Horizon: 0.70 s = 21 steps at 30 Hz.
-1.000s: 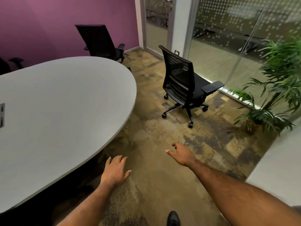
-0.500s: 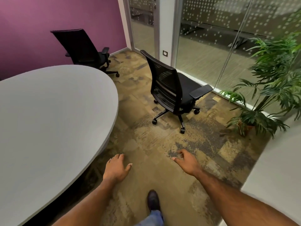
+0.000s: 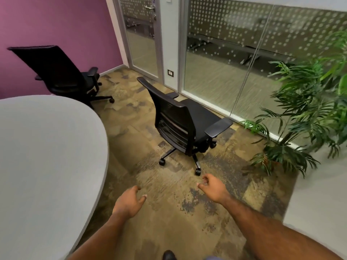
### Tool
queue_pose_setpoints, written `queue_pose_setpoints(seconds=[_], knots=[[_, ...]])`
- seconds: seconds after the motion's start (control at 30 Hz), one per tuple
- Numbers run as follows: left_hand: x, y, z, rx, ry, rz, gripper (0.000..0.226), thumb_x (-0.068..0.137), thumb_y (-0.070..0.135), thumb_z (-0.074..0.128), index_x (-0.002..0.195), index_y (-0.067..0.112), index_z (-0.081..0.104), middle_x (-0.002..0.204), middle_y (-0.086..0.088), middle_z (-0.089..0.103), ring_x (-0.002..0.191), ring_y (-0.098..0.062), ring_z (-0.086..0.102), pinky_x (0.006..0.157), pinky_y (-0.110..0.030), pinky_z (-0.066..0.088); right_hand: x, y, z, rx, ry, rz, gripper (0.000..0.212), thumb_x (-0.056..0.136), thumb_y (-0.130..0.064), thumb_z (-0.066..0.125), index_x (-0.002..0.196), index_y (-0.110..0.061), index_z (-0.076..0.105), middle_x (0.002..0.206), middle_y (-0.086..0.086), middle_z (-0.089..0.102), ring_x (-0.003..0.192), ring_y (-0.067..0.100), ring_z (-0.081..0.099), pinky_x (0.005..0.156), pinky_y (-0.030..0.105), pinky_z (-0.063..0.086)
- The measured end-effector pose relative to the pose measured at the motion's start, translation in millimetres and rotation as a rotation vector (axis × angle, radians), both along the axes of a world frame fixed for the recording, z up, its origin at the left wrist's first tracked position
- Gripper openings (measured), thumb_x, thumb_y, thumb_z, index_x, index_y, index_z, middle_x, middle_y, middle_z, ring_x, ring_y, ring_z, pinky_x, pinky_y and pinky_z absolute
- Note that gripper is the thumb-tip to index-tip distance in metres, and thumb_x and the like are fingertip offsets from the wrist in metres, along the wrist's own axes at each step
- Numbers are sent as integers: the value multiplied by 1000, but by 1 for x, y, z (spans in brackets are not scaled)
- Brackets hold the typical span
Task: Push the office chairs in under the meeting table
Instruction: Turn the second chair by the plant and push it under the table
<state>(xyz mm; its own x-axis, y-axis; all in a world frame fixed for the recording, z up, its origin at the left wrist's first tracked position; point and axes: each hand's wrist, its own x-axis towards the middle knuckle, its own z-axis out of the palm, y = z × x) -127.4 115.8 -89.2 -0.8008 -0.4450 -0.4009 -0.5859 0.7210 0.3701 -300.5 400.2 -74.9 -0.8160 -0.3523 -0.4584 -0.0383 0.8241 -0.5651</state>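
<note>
A black mesh-back office chair [image 3: 180, 124] stands on the carpet in the middle, well clear of the grey oval meeting table [image 3: 47, 156] at the left, its back turned toward me. A second black chair [image 3: 60, 72] stands by the purple wall beyond the table's far end. My left hand [image 3: 129, 201] and my right hand [image 3: 213, 187] are stretched out low in front of me, both empty with fingers loosely curled, a short way short of the near chair's wheels.
A glass wall and glass door [image 3: 142, 38] run along the back. A large potted plant [image 3: 304, 117] stands at the right, close to the near chair. A grey surface [image 3: 319, 212] fills the lower right. My shoe tip [image 3: 168, 255] shows at the bottom.
I have stepped forward and turned right: the near chair is closer and more central, the table has slid left. Both hands stay extended and empty.
</note>
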Motion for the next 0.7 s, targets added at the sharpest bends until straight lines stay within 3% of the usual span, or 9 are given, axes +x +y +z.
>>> queue_pose_setpoints(seconds=[0.13,0.33,0.6,0.7], knots=[[-61,-24,18,-23,38,-42,59,98,58,49,140,16,52,140,-4,59,127,-22,56,103,-37,46,-53,-26,6,-34,10,-21,49,90,-45,66,131,-21,55,119,-3,63,113,19,60,102,41,44],[-162,-57,46,-50,131,-56,59,97,62,45,128,15,59,127,-6,64,114,-23,59,94,-41,49,-140,-68,13,-60,76,23,50,90,-48,66,131,-24,53,123,-4,63,118,19,58,105,42,40],[-299,-68,76,-175,152,-122,63,100,61,42,144,17,45,142,-8,55,131,-26,49,103,-43,43,-259,-138,33,-109,281,175,61,91,-47,64,142,-20,43,141,2,45,133,25,41,112,44,29],[-354,-76,87,-209,172,-126,62,99,60,44,144,18,45,142,-10,55,130,-28,50,103,-44,43,-306,-171,44,-151,395,199,67,89,-47,67,142,-16,42,138,7,42,128,29,43,110,45,35]])
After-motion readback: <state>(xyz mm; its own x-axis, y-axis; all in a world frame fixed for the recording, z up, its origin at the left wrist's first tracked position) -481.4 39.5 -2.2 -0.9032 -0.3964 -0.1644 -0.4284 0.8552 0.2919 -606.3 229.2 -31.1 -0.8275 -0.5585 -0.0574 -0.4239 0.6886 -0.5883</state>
